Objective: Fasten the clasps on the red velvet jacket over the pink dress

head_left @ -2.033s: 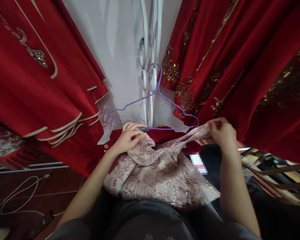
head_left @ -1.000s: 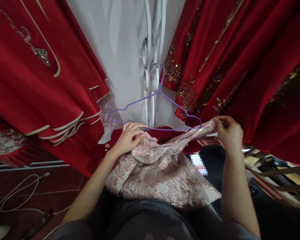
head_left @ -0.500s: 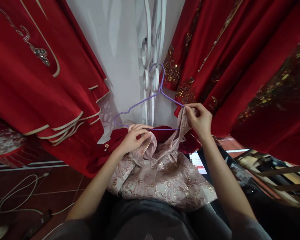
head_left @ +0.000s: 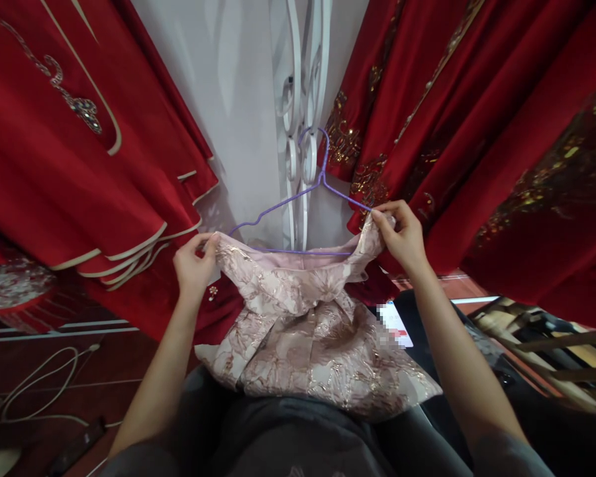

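A pink brocade dress (head_left: 308, 344) with metallic gold patterning lies across my lap, its neckline stretched wide. My left hand (head_left: 195, 262) pinches the left shoulder edge of it. At the other shoulder, my right hand (head_left: 400, 232) is closed on the fabric, right by the sloping arm of a purple hanger (head_left: 291, 197). The hanger's hook hangs on a white scrolled metal frame (head_left: 292, 99). Its right arm goes into the dress's right shoulder; its left end is hidden behind the cloth, and the bottom bar shows along the pink lining.
Red garments with beige trim (head_left: 104, 192) hang at the left; red garments with gold sequins (head_left: 457, 165) hang at the right. A lit phone (head_left: 397, 324) lies beside my right forearm. White cables (head_left: 34, 414) and a dark power strip (head_left: 77, 447) are on the tiled floor.
My left hand has moved left and slightly up, pulling the dress's left shoulder out so the folded neckline is now spread. My right hand stays on the right shoulder, shifted slightly right.
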`<state>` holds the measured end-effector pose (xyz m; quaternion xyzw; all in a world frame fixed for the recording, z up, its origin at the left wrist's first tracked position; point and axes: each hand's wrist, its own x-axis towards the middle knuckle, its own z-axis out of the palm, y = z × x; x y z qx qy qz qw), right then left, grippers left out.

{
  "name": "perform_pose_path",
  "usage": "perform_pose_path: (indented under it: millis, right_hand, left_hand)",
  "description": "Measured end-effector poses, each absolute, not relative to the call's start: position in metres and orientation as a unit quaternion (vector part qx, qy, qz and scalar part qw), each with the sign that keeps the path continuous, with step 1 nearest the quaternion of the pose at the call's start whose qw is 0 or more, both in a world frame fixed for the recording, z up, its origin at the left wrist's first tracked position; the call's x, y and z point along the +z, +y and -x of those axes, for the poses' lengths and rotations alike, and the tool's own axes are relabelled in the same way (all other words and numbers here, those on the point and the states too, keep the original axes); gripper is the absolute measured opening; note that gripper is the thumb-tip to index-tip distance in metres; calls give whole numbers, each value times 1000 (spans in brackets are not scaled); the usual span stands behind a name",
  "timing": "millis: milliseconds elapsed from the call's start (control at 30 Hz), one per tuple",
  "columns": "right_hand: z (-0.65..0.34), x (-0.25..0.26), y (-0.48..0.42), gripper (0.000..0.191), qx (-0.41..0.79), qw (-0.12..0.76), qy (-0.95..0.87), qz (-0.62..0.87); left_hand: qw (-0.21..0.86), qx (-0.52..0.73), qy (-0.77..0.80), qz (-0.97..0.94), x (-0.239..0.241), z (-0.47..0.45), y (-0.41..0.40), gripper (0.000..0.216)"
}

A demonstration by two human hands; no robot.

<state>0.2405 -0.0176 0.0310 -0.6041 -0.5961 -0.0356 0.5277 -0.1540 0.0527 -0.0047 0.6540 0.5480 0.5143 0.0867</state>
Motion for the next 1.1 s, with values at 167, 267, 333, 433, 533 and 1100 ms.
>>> perform_pose_path:
  millis: [167, 267, 333, 433, 533, 1100]
  right_hand:
    - [-245, 27, -12, 24, -31, 569, -602, 559]
    - [-248, 25, -10, 24, -29, 578, -605, 547]
    - [-249, 25, -9, 25, -28, 579, -608, 543]
    - [-250, 26, -10, 28, -28, 576, -610, 544]
    - [-250, 27, -10, 29, -26, 572, -611, 547]
    - [-250, 26, -9, 27, -24, 571, -611, 548]
  left_hand:
    - [59, 473, 596, -646, -7, 182, 64, 33]
    - [155, 489, 553, -656, -7, 180, 67, 43]
    - [284, 444, 516, -675, -8, 173, 65, 51]
    - [447, 328, 452, -699, -9, 161, 58, 69]
    - [473, 306, 423, -710, -10, 154, 53, 56]
    - [337, 435, 633, -544, -9, 189, 71, 31]
